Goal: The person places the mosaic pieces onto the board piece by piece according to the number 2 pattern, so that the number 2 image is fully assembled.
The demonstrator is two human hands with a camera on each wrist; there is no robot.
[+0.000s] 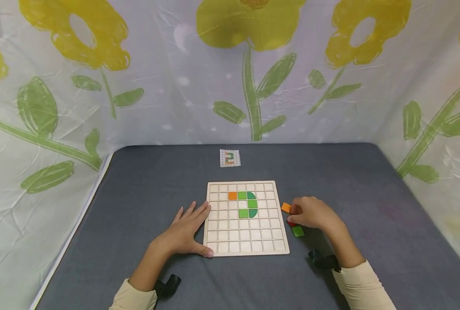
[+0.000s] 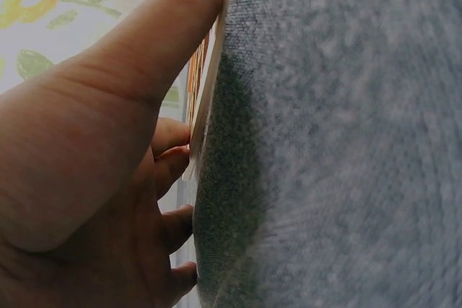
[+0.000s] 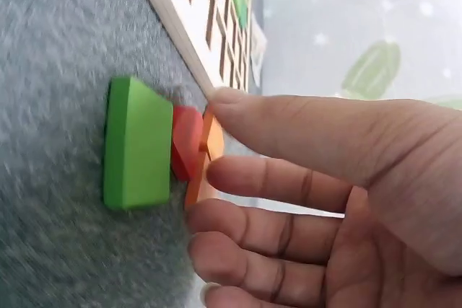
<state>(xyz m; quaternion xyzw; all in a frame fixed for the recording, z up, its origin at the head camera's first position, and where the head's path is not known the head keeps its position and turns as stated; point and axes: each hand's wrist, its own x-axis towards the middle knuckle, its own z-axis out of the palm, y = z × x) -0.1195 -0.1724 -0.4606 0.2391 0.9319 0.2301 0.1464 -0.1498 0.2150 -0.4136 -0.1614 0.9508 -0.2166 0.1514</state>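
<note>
A wooden grid board (image 1: 233, 247) lies on the table, holding several green pieces (image 1: 242, 195) and an orange square tile (image 1: 232, 196). My left hand (image 1: 183, 232) is spread along the board's left edge, with fingertips and thumb at the rim. Right of the board, my right hand (image 1: 315, 213) reaches down among loose pieces. Its thumb and index fingertips pinch at a small orange piece (image 3: 211, 135) in the right wrist view. Close by lie another orange piece (image 1: 285, 207), a red piece (image 3: 186, 141) partly covered in the head view, and a green square tile (image 1: 298, 231).
Behind the board lies a small pattern card (image 1: 230, 158) printed with a coloured figure on a grid. Dark grey cloth (image 1: 156, 172) covers the table. A pale curtain (image 1: 168, 99) with yellow flowers hangs along the back and sides.
</note>
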